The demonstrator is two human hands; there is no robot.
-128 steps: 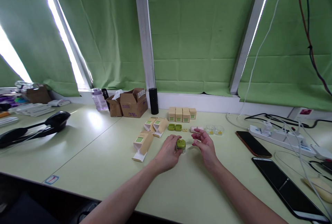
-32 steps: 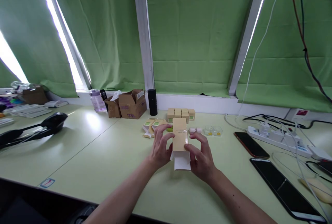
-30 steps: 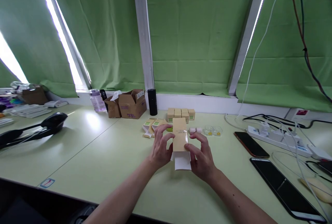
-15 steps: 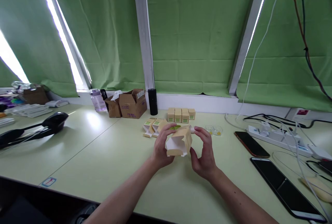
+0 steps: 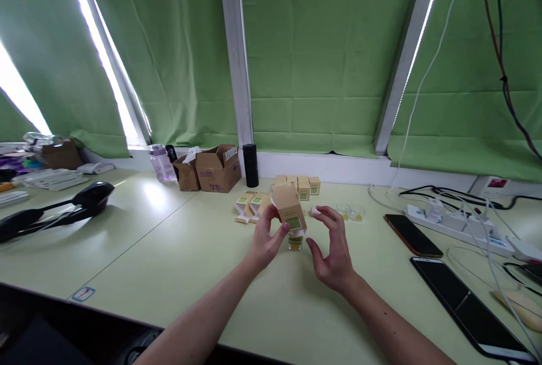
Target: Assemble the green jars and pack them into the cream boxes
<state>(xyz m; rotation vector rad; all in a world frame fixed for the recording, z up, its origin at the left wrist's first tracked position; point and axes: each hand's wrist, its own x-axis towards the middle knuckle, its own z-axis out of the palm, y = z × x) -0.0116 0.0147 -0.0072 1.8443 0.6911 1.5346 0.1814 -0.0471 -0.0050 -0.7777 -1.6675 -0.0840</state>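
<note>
A small tan cardboard box (image 5: pixel 288 202) with a green label is pinched, tilted, between the thumb and fingers of my left hand (image 5: pixel 266 242). Right under its lower end shows a small glass jar (image 5: pixel 295 244) with something yellow and green in it; its top is hidden by the box. My right hand (image 5: pixel 335 253) is held to the right of the jar, thumb and fingers spread, with nothing between them. A small white object (image 5: pixel 314 211) appears by its fingertips; I cannot tell whether they touch. Two opened boxes (image 5: pixel 256 202) lie behind my left hand.
Several closed small boxes (image 5: pixel 303 187) stand in a row at the back. Two clear round containers (image 5: pixel 356 214) sit right of them. Phones (image 5: pixel 412 235) and a power strip (image 5: pixel 457 227) with cables occupy the right. Cardboard cartons (image 5: pixel 218 168) and a black cylinder (image 5: pixel 250 166) stand by the wall.
The box has been tipped up in my left hand, its label now facing me, and the jar has come into view beneath it. My right hand has come off the box.
</note>
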